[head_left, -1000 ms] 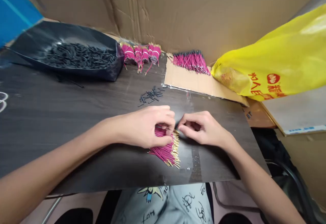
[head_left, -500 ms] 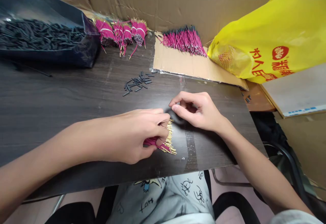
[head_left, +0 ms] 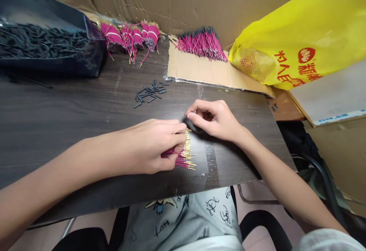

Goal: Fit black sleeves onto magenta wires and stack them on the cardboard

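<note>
My left hand (head_left: 154, 146) pins the light, springy fan of thin magenta gold-tipped wires (head_left: 181, 157), best gripped mid-insulation; right hand (head_left: 215, 119), at 2 o'clock, fingertips pinched narrow on something I can't tell.

A loose fan of thin magenta insulated wires with bare gold-coloured metal tips (head_left: 183, 157) is lying flat on the dark wood-grain tabletop near its front edge, the gold tips pointing right and splaying slightly. Most of the magenta length is lying hidden, with only the tip ends and a short stretch of insulation showing. One small black piece (head_left: 191, 123) is sitting just above the gold tips; its shape is too small and covered to tell.
</note>
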`<state>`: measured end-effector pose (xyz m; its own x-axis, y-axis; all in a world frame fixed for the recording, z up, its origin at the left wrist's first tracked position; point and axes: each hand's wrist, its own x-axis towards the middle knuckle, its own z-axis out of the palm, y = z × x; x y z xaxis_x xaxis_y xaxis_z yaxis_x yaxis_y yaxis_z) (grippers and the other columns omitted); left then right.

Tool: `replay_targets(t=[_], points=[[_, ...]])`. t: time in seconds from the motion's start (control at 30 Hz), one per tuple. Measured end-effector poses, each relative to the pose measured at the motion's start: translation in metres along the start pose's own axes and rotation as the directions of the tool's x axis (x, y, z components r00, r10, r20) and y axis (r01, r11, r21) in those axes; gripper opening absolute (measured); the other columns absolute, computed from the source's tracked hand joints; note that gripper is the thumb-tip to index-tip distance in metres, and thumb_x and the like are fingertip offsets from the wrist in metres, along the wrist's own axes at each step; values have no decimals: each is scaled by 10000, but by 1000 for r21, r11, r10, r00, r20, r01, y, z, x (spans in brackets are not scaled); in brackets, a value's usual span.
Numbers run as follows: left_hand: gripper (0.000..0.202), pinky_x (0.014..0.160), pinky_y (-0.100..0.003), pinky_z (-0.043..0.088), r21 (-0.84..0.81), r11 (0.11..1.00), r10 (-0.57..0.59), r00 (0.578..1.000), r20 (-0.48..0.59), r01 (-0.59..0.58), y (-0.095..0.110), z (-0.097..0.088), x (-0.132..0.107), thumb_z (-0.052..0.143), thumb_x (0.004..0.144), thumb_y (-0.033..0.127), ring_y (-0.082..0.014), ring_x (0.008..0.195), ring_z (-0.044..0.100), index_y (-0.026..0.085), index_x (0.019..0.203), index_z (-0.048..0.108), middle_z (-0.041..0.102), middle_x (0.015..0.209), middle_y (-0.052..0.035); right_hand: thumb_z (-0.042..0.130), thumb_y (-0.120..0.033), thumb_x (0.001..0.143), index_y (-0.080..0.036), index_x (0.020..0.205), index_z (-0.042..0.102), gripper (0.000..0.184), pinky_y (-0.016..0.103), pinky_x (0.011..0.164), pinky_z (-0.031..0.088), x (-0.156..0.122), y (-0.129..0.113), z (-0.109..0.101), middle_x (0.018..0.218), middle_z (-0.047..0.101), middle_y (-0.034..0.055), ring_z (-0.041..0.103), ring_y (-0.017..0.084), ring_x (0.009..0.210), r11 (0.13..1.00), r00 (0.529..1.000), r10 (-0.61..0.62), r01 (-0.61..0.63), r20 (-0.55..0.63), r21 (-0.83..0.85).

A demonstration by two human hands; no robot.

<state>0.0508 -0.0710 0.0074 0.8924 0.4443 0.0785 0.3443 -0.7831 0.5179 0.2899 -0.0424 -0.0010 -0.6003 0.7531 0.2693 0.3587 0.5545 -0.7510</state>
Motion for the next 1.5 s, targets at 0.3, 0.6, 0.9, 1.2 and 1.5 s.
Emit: replay_targets(t=[0.3, 0.6, 0.9, 1.2, 1.5], points=[[165, 614, -355, 375, 363, 930, 101, 992, -78, -66, 8, 6, 4, 503, 940, 110, -192, 668, 487, 172, 805, 574, 558, 787, -40, 600, -284, 992, -143, 915, 703, 191, 221, 610, 366, 2, 3, 1, 607, 536, -59, 447, 71, 542, 1000, 1000, 11, -12, -6, -9], [203, 585, -316, 363, 178, 984, 37, 992, -123, -15, 0, 2, 6, 479, 978, 169, -151, 603, 458, 177, 793, 561, 538, 742, -3, 605, -304, 988, -137, 904, 702, 211, 225, 605, 350, 3, 5, 1, 617, 544, -51, 451, 76, 559, 998, 999, 52, -52, 4, 19], [89, 548, -232, 339, -113, 979, -192, 959, -209, 171, -10, -10, 3, 570, 916, 193, -91, 529, 443, 195, 828, 555, 520, 634, 66, 640, -252, 917, -146, 834, 698, 146, 226, 573, 314, 1, -13, -14, 590, 519, -68, 432, 68, 539, 987, 935, 154, -159, 320, -12], [128, 553, -269, 320, 164, 918, -259, 858, -443, 361, -17, 5, 9, 501, 931, 276, -120, 506, 499, 186, 883, 578, 599, 642, 35, 687, -233, 855, -165, 923, 664, 99, 223, 588, 340, -3, -26, -10, 628, 604, -70, 524, 69, 530, 981, 889, 186, -146, 419, -125], [174, 626, -289, 390, 161, 878, -347, 831, -435, 451, -15, 6, 12, 473, 947, 287, -179, 687, 627, 181, 908, 606, 707, 801, -32, 652, -187, 858, -160, 852, 689, 47, 220, 569, 349, -3, -27, -8, 616, 600, -61, 509, 64, 510, 981, 898, 179, -129, 402, -147]])
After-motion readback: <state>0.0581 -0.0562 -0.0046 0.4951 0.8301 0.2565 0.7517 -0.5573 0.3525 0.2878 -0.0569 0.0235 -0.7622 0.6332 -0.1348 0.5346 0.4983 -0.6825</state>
